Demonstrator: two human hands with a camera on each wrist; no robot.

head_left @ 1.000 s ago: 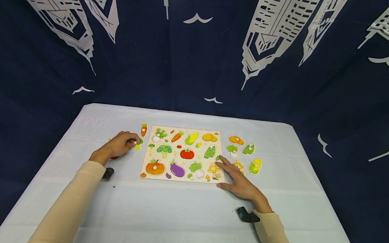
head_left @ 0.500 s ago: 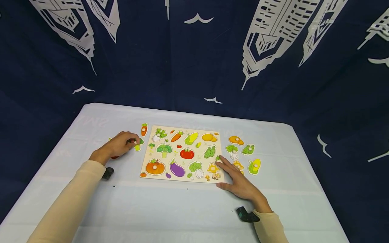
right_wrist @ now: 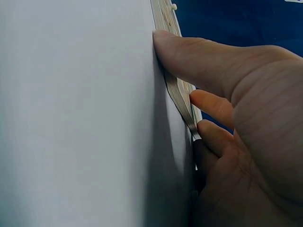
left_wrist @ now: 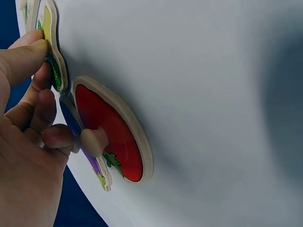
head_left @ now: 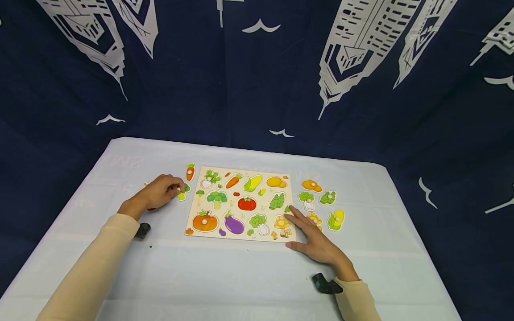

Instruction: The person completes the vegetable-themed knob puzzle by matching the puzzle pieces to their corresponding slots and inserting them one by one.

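The left hand [head_left: 155,192] pinches a broccoli puzzle piece [head_left: 182,196] between thumb and fingers, left of the wooden vegetable board [head_left: 201,206]. In the left wrist view the thumb presses close on that broccoli piece [left_wrist: 56,73]. Beside the curled lower fingers lie a tomato piece [left_wrist: 109,118] with a round knob and an eggplant piece [left_wrist: 91,161]. Across the board, the right hand [head_left: 319,245] rests with spread fingers over its right edge; the right wrist view has the thumb against the board's side [right_wrist: 166,19]. A mushroom piece [head_left: 315,218] is partly hidden behind the right hand.
A carrot piece [head_left: 190,172] lies at the board's upper left. To the right are potato [head_left: 311,185], lettuce [head_left: 308,199], asparagus [head_left: 328,197] and corn [head_left: 336,220] pieces. Pumpkin [head_left: 205,221] and turnip [head_left: 209,179] pieces sit in the board. A dark patterned cloth [head_left: 249,102] hangs behind.
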